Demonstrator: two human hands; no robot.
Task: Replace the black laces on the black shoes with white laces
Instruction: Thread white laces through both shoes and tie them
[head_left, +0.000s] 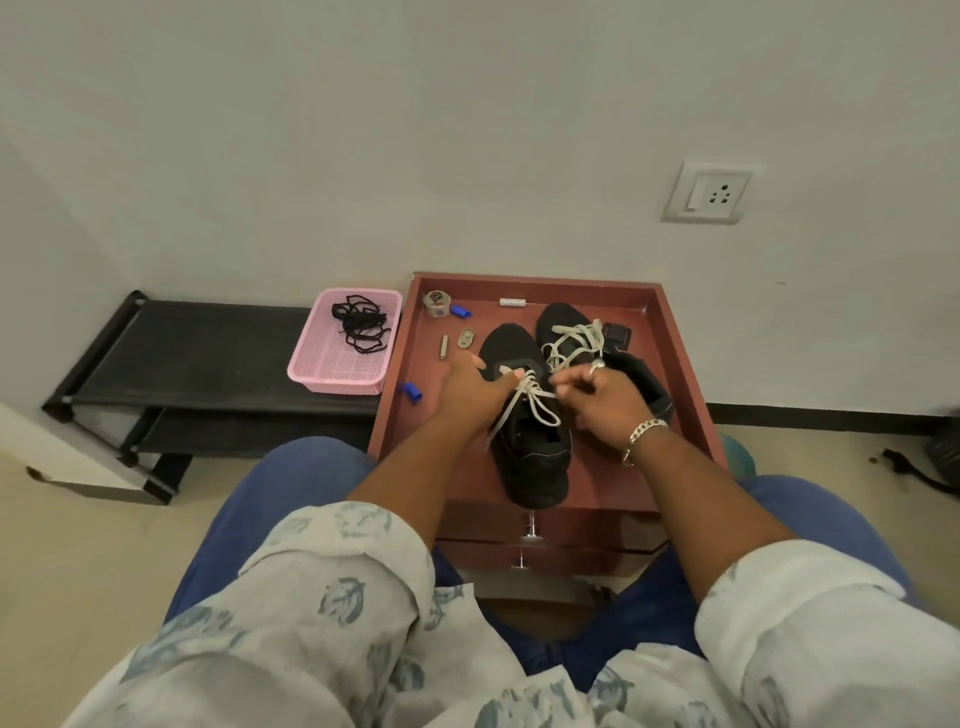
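Room: pale wall with a socket (709, 192) on the right, beige floor, a black rack (171, 374) at the left.
Table: small reddish-brown table (680, 364) with a raised rim, standing against the wall in front of the seated person; two drawer knobs show on its front.
Near shoe: black shoe (535, 457) lies on the table with the heel toward the person; a white lace (530, 402) is threaded through its upper eyelets.
Far shoe: second black shoe (563, 319) lies just beside it, to the right and behind, already carrying a white lace.
Left hand: left hand (467, 387) rests on the left side of the near shoe; its fingers are curled and pinch one strand of the white lace.
Right hand: right hand (605, 400) is over the right side of the same shoe; its fingers pinch the other end of the lace. It wears a ring, and a bracelet (644, 431) is on the wrist.
Basket: pink basket (311, 364) on the rack, touching the table's left side, holds the black laces (358, 325).
Small things: tape roll (435, 304), blue caps and some metal pieces lie on the table's left part.
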